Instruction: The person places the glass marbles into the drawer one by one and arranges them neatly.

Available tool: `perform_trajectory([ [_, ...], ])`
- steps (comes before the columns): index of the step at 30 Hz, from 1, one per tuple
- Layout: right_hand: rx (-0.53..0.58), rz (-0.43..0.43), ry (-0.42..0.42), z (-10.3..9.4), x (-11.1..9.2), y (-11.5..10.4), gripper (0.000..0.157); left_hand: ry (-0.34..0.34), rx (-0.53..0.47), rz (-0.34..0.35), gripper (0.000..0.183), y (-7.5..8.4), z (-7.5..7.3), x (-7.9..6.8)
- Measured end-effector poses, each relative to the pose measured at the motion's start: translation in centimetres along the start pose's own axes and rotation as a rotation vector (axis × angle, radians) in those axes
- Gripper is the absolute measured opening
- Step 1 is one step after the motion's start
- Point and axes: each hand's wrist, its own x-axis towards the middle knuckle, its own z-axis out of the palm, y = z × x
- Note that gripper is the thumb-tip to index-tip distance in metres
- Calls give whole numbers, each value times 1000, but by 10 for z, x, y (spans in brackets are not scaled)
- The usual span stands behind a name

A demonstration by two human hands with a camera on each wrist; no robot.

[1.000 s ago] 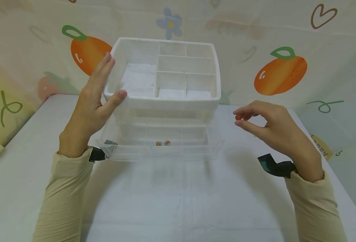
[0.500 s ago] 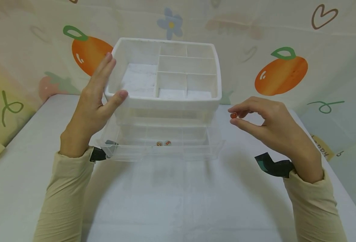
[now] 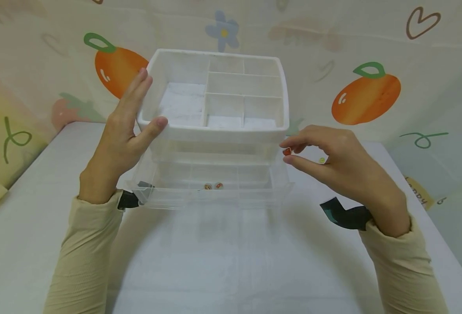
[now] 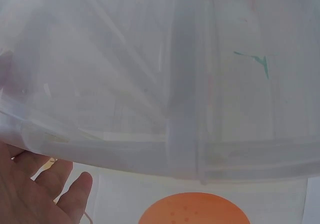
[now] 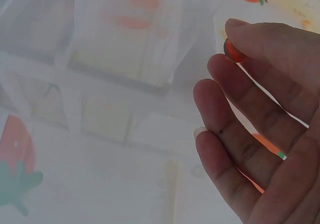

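A white storage box (image 3: 215, 133) with a divided open top stands on the table, its clear drawer (image 3: 254, 198) pulled out toward me. Two small patterned beads (image 3: 213, 186) lie in the drawer's middle section. My left hand (image 3: 121, 131) rests against the box's left side, fingers straight along the wall and thumb on the front rim. Between thumb and index finger, my right hand (image 3: 333, 161) pinches a small shiny red bead (image 3: 287, 151) just off the box's right side. The right wrist view shows that red bead (image 5: 234, 51) at the fingertips, the other fingers loosely bent.
A white cloth covers the table (image 3: 215, 270). Behind the box hangs a patterned curtain (image 3: 309, 35) with orange fruit prints. Black straps (image 3: 346, 214) sit at both wrists, the left one close to the drawer's left corner.
My right hand has moved left with the red bead, from out over the table to beside the box's right edge. The left hand and the box stay in place.
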Motion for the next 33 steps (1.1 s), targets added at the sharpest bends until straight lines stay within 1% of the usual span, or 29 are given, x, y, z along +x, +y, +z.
perform_trajectory([
  [11,26,-22,-48,10,7,-6,28,-18,0,-36,71,4,0,2],
  [25,36,-38,-143,23,13,-10,20,-15,6,-32,73,4,1,3],
  [29,25,-20,-181,26,16,-11,19,-15,9,-33,73,5,2,3],
  [33,16,30,-249,28,19,-12,17,-12,7,-21,73,4,2,3],
])
